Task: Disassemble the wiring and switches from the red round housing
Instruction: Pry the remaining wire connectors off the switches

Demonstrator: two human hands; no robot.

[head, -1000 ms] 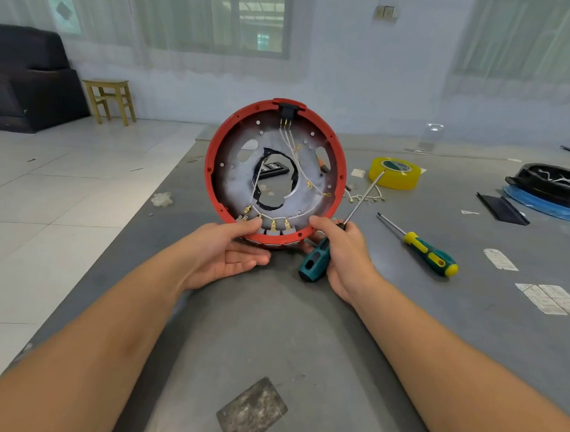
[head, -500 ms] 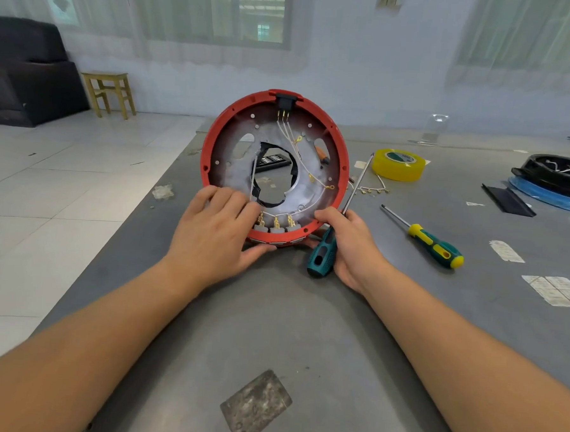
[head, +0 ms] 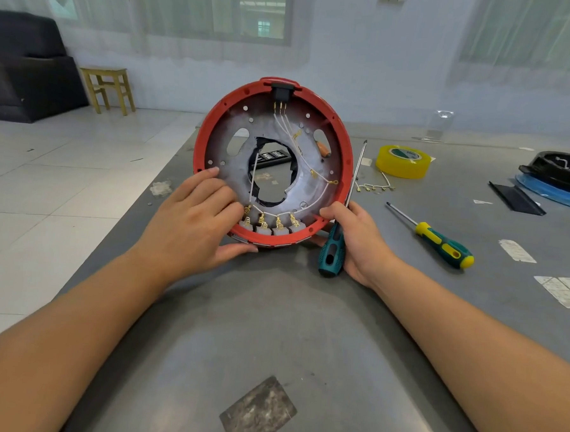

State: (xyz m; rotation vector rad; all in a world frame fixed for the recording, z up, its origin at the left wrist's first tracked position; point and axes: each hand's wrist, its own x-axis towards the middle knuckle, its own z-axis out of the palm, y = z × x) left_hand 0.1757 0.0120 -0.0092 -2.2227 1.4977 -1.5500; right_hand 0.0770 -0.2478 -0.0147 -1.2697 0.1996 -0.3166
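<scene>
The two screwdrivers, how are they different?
The teal-handled screwdriver is held in the right hand and stands nearly upright against the red housing; the yellow-and-green screwdriver lies flat on the table, untouched. The held one's handle is teal and black; the other's is green with yellow bands. Both have slim metal shafts.

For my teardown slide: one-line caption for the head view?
Left hand reaches the switch terminals inside the upright red housing; right hand steadies its rim, holding a screwdriver.
</scene>
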